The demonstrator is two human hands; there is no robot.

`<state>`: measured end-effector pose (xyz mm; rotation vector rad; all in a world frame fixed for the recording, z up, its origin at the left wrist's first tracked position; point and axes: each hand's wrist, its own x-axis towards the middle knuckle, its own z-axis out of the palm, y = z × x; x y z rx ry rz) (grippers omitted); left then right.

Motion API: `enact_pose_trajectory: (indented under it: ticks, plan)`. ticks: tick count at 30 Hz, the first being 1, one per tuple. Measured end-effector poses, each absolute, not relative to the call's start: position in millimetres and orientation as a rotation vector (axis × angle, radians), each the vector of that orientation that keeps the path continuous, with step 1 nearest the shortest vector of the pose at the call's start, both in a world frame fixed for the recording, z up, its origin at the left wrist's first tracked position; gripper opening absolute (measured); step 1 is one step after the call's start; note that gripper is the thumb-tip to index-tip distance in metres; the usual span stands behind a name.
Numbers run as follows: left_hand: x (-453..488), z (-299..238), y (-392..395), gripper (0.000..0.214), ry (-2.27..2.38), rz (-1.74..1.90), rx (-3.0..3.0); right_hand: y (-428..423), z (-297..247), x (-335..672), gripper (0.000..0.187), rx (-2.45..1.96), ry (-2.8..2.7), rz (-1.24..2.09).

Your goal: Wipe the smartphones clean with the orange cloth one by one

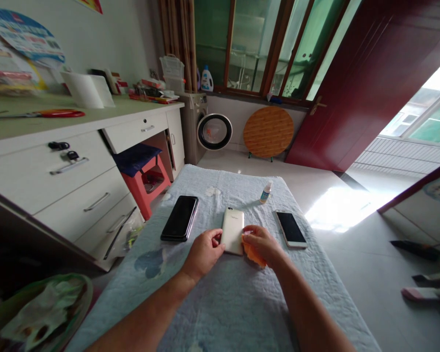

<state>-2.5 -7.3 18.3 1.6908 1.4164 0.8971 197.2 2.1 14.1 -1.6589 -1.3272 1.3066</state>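
Observation:
A gold phone [232, 227] lies back-up in the middle of a pale blue quilted cloth [220, 303]. My left hand [204, 253] is curled against the phone's lower left edge, its fingertips touching it. My right hand [263, 243] is closed on an orange cloth [253, 255] beside the phone's lower right corner. A black phone [180, 217] lies to the left, and a white-rimmed phone [291, 228] lies screen-up to the right. A small spray bottle [266, 192] stands behind them.
A white desk with drawers [69, 171] runs along the left, with a red stool [146, 181] under it. A washing machine [205, 124] and a round wooden board [268, 131] stand at the far wall. A bin with rubbish [36, 313] sits at lower left.

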Motion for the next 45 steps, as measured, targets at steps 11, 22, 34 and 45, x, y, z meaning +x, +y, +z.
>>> enact_pose_trajectory:
  ticks: [11,22,34,45]
  plan:
    - [4.3,14.6,-19.2,0.051,1.380,0.736,2.028,0.4,30.8,191.6,0.020,-1.882,-1.388,1.165]
    - [-1.7,22.9,-17.4,0.038,1.382,0.572,2.231,2.6,22.3,200.3,0.018,-1.867,-1.564,0.938]
    - [-6.8,10.3,-9.0,0.060,1.322,0.543,2.305,2.6,13.0,184.6,0.013,-1.608,-1.982,0.350]
    - [-9.4,4.0,-5.2,0.064,1.296,0.601,2.300,-5.9,24.5,182.8,0.013,-1.506,-2.184,0.510]
